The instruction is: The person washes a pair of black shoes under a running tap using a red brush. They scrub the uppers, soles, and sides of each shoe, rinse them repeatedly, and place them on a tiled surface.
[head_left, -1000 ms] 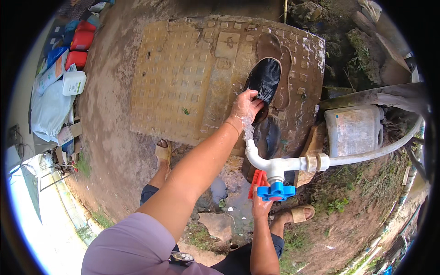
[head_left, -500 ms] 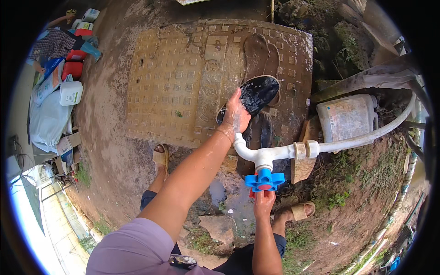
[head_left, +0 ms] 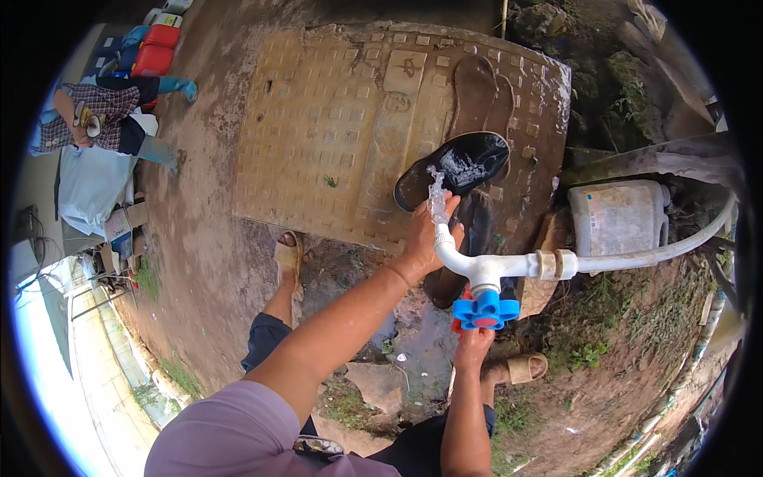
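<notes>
A wet black insole-shaped piece (head_left: 453,168) with a pale rim lies slantwise above the ground plate. My left hand (head_left: 429,236) grips its near edge, thumb on top and the other fingers mostly hidden. Clear water streams from the white tap (head_left: 469,266) beside that hand, and water glistens on the black surface. My right hand (head_left: 474,347) closes on the underside of the blue tap handle (head_left: 486,310); its fingertips are partly hidden. Something red (head_left: 457,324) shows beside them. Brown sole-shaped pieces (head_left: 473,91) lie beyond, and a dark one (head_left: 447,288) lies nearer, behind the tap.
A muddy studded plate (head_left: 310,135) covers the ground ahead. To the right stand a dirty white jug (head_left: 618,215) and a white pipe (head_left: 660,261). At far left, a person in a checked top (head_left: 87,119) holds something yellowish near red containers (head_left: 155,60).
My left hand has slid down from the black piece's middle to its near edge. The water stream looks thicker. My right hand stays at the tap handle. The other person has come nearer.
</notes>
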Demonstrator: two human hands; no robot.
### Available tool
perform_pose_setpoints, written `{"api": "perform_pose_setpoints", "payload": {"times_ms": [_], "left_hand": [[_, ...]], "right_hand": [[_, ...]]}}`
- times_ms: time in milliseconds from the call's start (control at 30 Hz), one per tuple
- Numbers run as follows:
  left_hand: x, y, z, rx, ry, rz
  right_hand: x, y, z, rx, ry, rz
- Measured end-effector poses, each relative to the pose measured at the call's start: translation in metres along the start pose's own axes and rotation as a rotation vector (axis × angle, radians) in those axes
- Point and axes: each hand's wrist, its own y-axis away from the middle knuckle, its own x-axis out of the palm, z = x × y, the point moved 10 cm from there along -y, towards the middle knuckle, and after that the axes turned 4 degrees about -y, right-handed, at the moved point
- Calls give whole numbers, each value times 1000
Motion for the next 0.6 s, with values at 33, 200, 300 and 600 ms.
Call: {"api": "perform_pose_setpoints", "payload": {"times_ms": [33,200,300,600], "left_hand": [[-5,1,-7,53,-90,19],[-30,-15,0,-105,54,113],[-28,-36,25,-307,181,131],[-70,-37,85,-419,187,-5]], "right_hand": [[0,0,-1,5,-6,-1],[1,0,0,14,-90,0],[1,2,2,16,-128,-14],[-2,6,7,60,-154,-92]]}}
